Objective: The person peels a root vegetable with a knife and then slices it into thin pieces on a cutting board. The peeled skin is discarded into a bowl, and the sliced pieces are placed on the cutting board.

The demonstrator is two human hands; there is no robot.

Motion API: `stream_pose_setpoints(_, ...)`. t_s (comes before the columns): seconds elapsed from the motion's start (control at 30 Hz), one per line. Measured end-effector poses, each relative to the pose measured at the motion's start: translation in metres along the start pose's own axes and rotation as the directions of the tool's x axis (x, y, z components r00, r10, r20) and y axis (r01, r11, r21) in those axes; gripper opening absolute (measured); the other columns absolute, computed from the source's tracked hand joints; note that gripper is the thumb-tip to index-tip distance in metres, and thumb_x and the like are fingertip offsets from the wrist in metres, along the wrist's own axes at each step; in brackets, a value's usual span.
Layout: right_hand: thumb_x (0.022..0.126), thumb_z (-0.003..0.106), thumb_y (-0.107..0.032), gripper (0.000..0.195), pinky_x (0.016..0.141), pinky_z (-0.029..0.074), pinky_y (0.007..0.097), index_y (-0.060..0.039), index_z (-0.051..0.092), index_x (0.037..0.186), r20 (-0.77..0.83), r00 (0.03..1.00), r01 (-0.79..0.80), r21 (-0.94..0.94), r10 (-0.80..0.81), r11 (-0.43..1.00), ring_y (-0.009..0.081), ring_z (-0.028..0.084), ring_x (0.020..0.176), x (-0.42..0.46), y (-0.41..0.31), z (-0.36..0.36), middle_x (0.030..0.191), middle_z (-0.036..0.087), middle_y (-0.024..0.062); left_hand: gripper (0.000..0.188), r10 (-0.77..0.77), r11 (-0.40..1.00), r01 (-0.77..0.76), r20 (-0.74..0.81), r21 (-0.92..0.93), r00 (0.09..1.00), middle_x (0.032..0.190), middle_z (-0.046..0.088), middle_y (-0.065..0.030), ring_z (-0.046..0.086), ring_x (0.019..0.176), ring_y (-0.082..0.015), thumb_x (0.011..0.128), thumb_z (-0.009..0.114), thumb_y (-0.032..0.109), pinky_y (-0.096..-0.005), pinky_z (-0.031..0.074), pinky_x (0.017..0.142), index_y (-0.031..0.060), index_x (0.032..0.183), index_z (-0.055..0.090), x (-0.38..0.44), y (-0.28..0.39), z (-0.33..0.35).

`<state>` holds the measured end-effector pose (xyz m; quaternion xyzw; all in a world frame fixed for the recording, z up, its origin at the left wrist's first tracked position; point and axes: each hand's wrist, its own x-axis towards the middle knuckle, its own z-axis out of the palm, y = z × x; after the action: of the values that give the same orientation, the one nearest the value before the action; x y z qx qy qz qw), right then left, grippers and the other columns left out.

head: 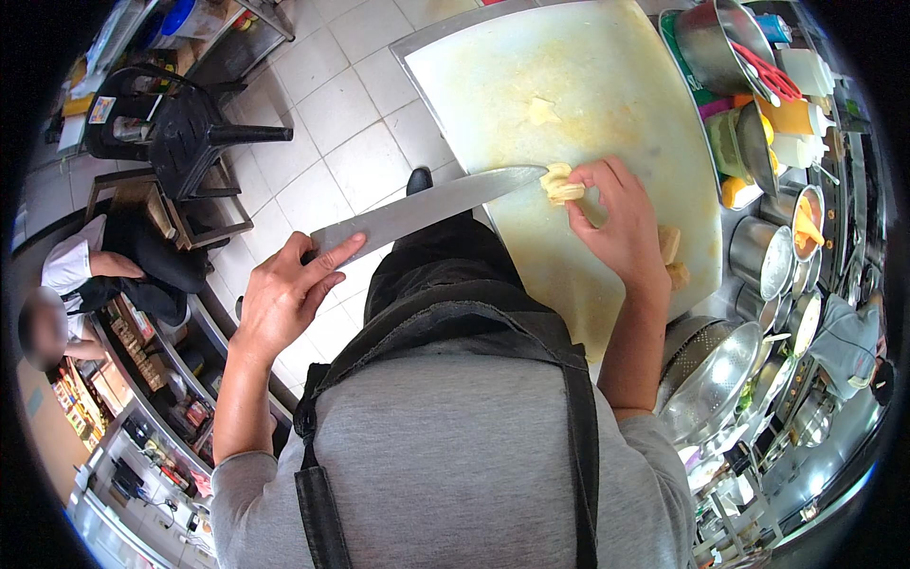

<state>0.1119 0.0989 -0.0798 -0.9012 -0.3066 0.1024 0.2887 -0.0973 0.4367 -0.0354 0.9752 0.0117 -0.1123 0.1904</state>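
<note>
My left hand (pixel 288 288) grips the handle end of a large chef's knife (pixel 426 210), its index finger stretched along the blade. The blade points right, and its tip meets or nearly meets a pale yellow piece of what looks like peeled ginger (pixel 557 183). My right hand (pixel 615 210) pinches that piece between thumb and fingers over the white cutting board (pixel 469 92). A flat pale slice (pixel 542 111) lies farther up the board. Two tan chunks (pixel 672 257) rest beside my right forearm, partly hidden by it.
Along the board's right side stand a steel pot (pixel 711 50) with red-handled scissors (pixel 768 71), squeeze bottles (pixel 793 117) and steel colanders (pixel 718 377). A black plastic chair (pixel 178 128) is at left. One person (pixel 106 270) sits at far left; another (pixel 849 341) is at far right.
</note>
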Motion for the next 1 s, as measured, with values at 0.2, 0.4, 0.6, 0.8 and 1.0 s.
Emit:
stream_pose_setpoints(0.2,0.08,0.074,-0.009,0.025,0.079,0.051,0.0416,-0.0112,0.066,0.104,-0.066,0.998,0.018,0.05,-0.015,0.999,0.0309,0.065,0.092,0.002,-0.001,0.002,0.098,0.064,0.0073,0.058,-0.037,0.999,0.036,-0.04,-0.036,0.999,0.081,0.053,-0.0069,0.056,0.065,-0.0231,0.085,0.077,0.021,-0.0397,0.052,0.062,0.038,0.139,0.064,-0.001,-0.001,-0.006)
stream_pose_setpoints(0.4,0.088,0.072,-0.007,0.006,0.071,0.051,0.0379,-0.0071,0.07,0.093,-0.078,0.991,-0.092,0.164,0.106,0.982,0.0296,0.066,0.079,0.002,0.004,0.025,0.088,0.065,0.0108,0.059,-0.034,0.999,0.033,-0.063,-0.021,0.997,0.08,0.053,-0.0062,0.055,0.063,-0.0227,0.084,0.077,0.02,-0.04,0.052,0.061,0.0381,0.139,0.064,0.0,-0.002,-0.008)
stream_pose_setpoints(0.6,0.089,0.073,-0.011,0.008,0.069,0.051,0.037,-0.0069,0.071,0.095,-0.002,0.986,-0.165,0.143,0.167,0.976,0.0278,0.066,0.077,0.016,-0.001,0.015,0.087,0.066,0.0099,0.058,-0.031,0.999,0.028,-0.076,-0.029,0.997,0.08,0.053,-0.0054,0.056,0.062,-0.0207,0.085,0.077,0.021,-0.0386,0.052,0.059,0.038,0.139,0.064,0.0,-0.002,-0.009)
stream_pose_setpoints(0.8,0.09,0.072,-0.011,0.009,0.071,0.051,0.0367,-0.0083,0.072,0.099,-0.193,0.964,-0.158,0.134,0.182,0.978,0.0256,0.065,0.077,0.068,-0.003,0.025,0.092,0.067,0.0075,0.055,-0.049,0.998,0.046,-0.08,-0.038,0.996,0.082,0.055,-0.0064,0.058,0.062,-0.0222,0.086,0.076,0.021,-0.0393,0.053,0.06,0.0359,0.138,0.065,-0.001,-0.006,-0.011)
stream_pose_setpoints(1.0,0.09,0.072,-0.011,0.01,0.068,0.052,0.034,-0.0078,0.072,0.099,-0.145,0.982,-0.105,0.116,0.121,0.988,0.0218,0.065,0.074,0.083,0.003,0.03,0.093,0.068,0.0056,0.056,-0.073,0.996,0.067,-0.092,-0.065,0.993,0.082,0.057,-0.0071,0.06,0.064,-0.0231,0.085,0.077,0.019,-0.0399,0.052,0.061,0.0348,0.137,0.066,-0.006,-0.007,-0.01)
